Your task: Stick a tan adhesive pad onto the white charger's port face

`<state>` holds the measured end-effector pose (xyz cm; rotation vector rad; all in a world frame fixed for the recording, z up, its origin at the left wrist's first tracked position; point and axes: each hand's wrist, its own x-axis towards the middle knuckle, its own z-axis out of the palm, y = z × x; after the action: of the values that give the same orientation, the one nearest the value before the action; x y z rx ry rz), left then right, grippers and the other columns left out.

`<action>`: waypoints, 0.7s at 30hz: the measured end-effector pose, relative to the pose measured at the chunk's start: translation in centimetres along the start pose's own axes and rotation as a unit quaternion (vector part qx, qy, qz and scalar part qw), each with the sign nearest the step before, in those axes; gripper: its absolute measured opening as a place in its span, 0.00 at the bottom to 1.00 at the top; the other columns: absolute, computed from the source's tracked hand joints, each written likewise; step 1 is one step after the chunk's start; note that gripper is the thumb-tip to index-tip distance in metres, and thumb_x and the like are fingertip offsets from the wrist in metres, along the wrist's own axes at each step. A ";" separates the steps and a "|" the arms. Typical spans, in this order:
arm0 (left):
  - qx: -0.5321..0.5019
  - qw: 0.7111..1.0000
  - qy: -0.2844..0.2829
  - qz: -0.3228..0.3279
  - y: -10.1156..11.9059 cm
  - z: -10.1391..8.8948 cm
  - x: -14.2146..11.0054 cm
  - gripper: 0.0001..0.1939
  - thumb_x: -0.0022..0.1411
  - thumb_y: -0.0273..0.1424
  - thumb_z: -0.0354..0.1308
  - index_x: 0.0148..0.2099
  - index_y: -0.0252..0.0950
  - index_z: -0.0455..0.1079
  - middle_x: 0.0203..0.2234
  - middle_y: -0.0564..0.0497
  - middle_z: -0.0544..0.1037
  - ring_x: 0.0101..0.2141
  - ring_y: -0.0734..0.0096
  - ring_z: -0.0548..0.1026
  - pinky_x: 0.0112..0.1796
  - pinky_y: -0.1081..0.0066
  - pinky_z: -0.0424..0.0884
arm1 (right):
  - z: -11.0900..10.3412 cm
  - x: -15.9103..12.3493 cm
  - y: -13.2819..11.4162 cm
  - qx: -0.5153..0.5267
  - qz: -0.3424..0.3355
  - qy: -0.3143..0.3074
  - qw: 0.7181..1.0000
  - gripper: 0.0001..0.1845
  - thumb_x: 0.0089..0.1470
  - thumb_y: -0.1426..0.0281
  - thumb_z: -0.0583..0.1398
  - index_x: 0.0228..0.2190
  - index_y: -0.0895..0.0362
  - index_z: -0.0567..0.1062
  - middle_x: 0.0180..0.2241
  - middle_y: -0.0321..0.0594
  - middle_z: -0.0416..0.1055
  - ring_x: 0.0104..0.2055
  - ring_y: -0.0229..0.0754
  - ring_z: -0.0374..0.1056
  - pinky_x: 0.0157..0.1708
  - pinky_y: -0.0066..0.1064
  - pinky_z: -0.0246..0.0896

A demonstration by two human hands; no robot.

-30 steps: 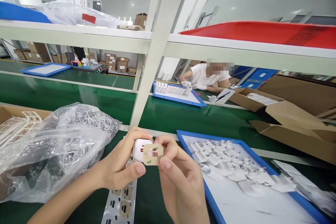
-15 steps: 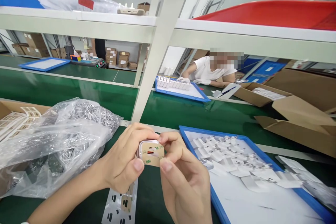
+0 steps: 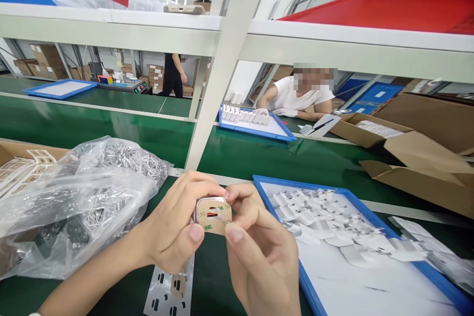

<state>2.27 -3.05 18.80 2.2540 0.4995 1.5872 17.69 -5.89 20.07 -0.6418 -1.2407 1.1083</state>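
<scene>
My left hand (image 3: 174,224) grips a small rounded housing with a shiny silver rim (image 3: 198,202), its front turned towards me. Against that front lies a tan 3M adhesive sticker (image 3: 215,225) with slots cut in it. My right hand (image 3: 261,252) pinches the sticker's right edge between thumb and fingers. Whether the sticker is stuck down or only held against the front, I cannot tell. Below my hands, a pale backing sheet (image 3: 153,301) with dark cut-out shapes and one tan sticker lies on the green table.
A blue-rimmed tray (image 3: 309,286) with many white pieces lies at right. Left are a clear bag (image 3: 111,177) of wire loops and a box of sticker sheets (image 3: 22,170). A slanted post (image 3: 222,69) and shelf stand ahead. Opposite, a gloved person (image 3: 301,96) works at another tray.
Both hands stay nearly still, with the sticker shifted slightly against the housing. A person in black has come into view at the back left. The camera view has shifted a little.
</scene>
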 end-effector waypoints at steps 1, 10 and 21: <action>0.001 1.000 -0.001 -0.001 0.0 0.0 0.0 0.21 0.79 0.45 0.43 0.65 0.42 0.61 0.49 0.44 0.72 0.48 0.56 0.74 0.46 0.57 0.72 | 0.0 0.0 0.0 -0.002 0.002 0.002 1.000 0.19 0.59 0.59 0.71 0.22 0.52 0.76 0.38 0.43 0.68 0.42 0.49 0.71 0.43 0.43 0.72; 0.004 1.000 -0.005 0.007 -0.1 -0.1 0.1 0.20 0.78 0.44 0.43 0.64 0.42 0.61 0.48 0.43 0.73 0.48 0.55 0.75 0.46 0.56 0.73 | 0.0 0.1 -0.1 0.002 0.011 -0.002 1.000 0.20 0.59 0.58 0.70 0.21 0.53 0.75 0.38 0.43 0.68 0.41 0.49 0.70 0.42 0.43 0.73; -0.014 1.000 -0.003 0.000 0.0 0.0 0.1 0.20 0.78 0.44 0.44 0.64 0.42 0.62 0.49 0.44 0.73 0.48 0.55 0.74 0.47 0.56 0.72 | -0.1 -0.1 0.0 0.004 -0.001 -0.001 1.000 0.20 0.60 0.58 0.70 0.22 0.53 0.75 0.38 0.42 0.66 0.40 0.48 0.71 0.40 0.41 0.74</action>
<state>2.32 -3.00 18.85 2.2371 0.4738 1.5779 17.82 -5.92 19.97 -0.6328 -1.2377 1.1124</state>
